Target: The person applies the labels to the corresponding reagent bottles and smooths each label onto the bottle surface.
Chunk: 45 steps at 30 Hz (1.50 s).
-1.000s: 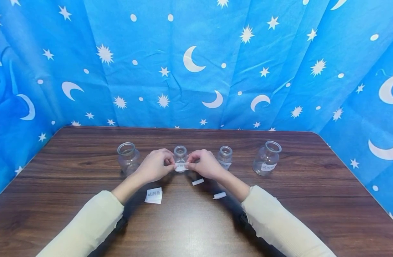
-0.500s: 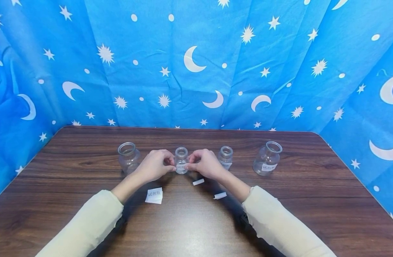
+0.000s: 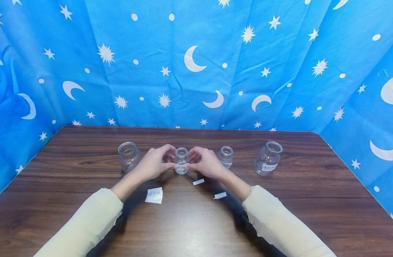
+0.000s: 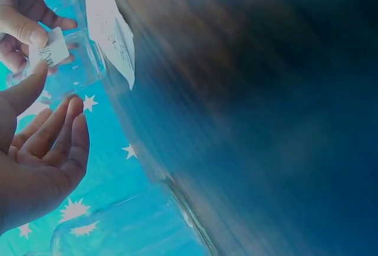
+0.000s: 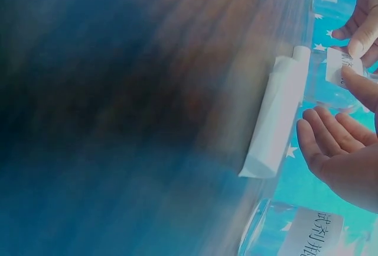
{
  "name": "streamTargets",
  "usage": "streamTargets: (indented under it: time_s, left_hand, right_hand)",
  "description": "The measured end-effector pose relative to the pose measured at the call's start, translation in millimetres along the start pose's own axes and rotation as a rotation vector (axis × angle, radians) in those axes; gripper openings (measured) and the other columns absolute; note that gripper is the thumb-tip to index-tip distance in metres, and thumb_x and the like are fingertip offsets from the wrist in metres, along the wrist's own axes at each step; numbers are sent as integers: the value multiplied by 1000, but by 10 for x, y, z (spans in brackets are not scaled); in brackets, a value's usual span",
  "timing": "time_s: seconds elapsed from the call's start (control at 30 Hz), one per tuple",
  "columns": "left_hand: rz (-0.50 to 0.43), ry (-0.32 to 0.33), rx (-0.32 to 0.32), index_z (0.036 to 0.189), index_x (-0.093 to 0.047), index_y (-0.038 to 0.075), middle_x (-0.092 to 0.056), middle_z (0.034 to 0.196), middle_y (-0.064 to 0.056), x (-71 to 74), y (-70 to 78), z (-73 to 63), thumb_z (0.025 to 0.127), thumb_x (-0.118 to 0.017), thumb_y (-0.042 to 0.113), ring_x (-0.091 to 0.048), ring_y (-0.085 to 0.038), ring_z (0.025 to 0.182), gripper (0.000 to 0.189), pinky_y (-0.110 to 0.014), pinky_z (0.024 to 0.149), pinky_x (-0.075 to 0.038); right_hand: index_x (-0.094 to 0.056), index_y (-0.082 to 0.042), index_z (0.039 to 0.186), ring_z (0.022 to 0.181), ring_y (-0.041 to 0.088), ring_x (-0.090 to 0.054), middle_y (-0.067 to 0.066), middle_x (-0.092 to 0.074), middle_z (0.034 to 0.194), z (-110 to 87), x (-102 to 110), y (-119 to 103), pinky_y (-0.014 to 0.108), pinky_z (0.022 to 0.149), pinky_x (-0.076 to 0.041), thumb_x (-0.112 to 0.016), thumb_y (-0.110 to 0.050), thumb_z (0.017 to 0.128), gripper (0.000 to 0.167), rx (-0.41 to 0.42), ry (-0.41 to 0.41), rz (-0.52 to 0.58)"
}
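Your left hand (image 3: 156, 163) and right hand (image 3: 207, 163) thumb the label (image 3: 182, 166) on a small bottle (image 3: 182, 159) upright on the bench (image 3: 190, 225), each grip otherwise apart; likely light, slippery, fragile glass, best held by its sides.

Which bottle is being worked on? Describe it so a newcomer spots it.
On the brown table, in front of the blue starry cloth, four clear glass bottles stand in a row. It is the small bottle second from the person's left. Unlike its neighbours, it sits between the left hand and right hand, both thumbs on its white label.
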<state>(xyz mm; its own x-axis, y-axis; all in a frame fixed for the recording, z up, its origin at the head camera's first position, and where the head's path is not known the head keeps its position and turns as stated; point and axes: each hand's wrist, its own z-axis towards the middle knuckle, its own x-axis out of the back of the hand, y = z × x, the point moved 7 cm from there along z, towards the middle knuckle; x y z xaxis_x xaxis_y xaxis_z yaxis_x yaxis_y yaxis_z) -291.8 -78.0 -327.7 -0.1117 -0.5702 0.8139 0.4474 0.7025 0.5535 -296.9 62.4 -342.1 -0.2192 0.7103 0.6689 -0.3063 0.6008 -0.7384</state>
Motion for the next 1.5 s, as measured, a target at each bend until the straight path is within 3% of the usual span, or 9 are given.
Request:
streamTargets:
  time_s: [0.1,0.5,0.83,1.07,1.5]
  left_hand:
    - [8,-15,-2,109,-60,5,-64,88,0,-7,-7,2,78,-73,21,-60,-13,78,38,-30,70,-48]
    - [-3,-22,-17,107,-61,4,-63,86,-1,11,-11,2,78,-73,20,-59,-13,77,35,-30,70,-48]
    - [18,-29,-53,107,-58,5,-61,86,0,-9,1,47,73,-76,14,-60,-14,77,39,-29,67,-48]
    - [43,-56,-76,110,-52,8,-64,90,-3,-67,-14,53,71,-78,15,-61,-16,81,47,-32,72,-49]
    - [68,-70,-119,113,-52,9,-64,90,-1,-104,0,59,71,-78,18,-61,-14,80,51,-31,72,-49]
  right_hand:
    - [-60,-4,102,82,15,-59,4,-64,90,7,-4,-7,29,74,-47,-75,-18,76,33,26,-11,-9]
    - [-57,-3,103,87,18,-62,7,-66,92,17,-39,-92,33,77,-48,-72,-20,78,34,168,-58,-66]
    - [-55,-4,101,81,15,-63,9,-68,91,34,-41,-91,27,72,-49,-75,-19,75,36,169,-55,-63]
    - [-53,-1,100,77,16,-64,13,-67,91,34,-68,-94,23,67,-50,-75,-15,75,37,175,-54,-56]
    - [-51,-1,104,68,12,-58,7,-63,83,26,-102,-126,18,59,-46,-75,-13,75,40,229,-63,-145]
